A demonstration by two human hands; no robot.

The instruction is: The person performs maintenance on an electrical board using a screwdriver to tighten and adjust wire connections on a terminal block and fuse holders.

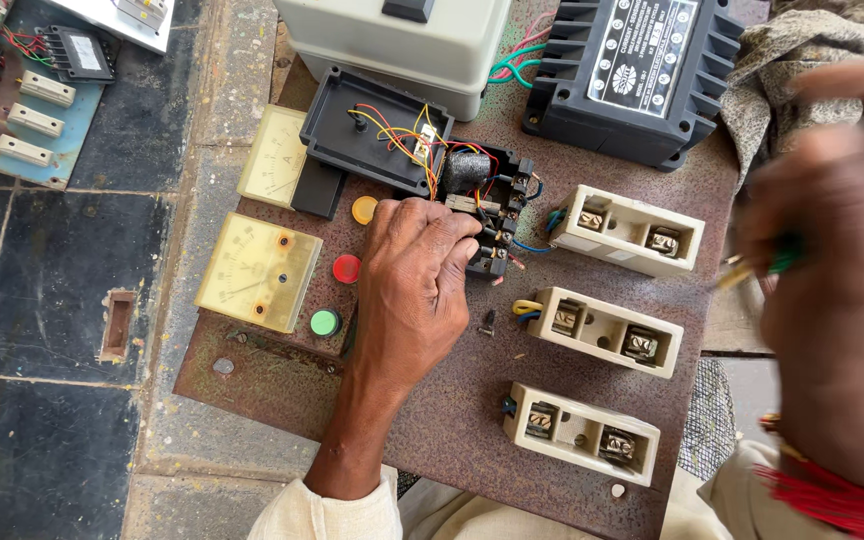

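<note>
Where the rusty brown metal panel point(452, 400) lies flat on a floor of dark stone tiles point(52, 300), the left hand point(417, 270) rests on it, its grip curled shut on the black wired unit point(482, 195) at the panel's middle. The right hand point(842, 290) — blurred, raised off to the side — pinches a green-handled tool point(777, 258). Three cream fuse holders point(602, 330) sit in a column beside the unit; two yellowed meters point(257, 270) lie opposite — a patterned cloth point(802, 70) is bunched in the corner.

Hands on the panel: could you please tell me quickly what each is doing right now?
Left hand: fingers curled on the open black wired unit.
Right hand: blurred, apparently gripping a green-handled tool.
</note>
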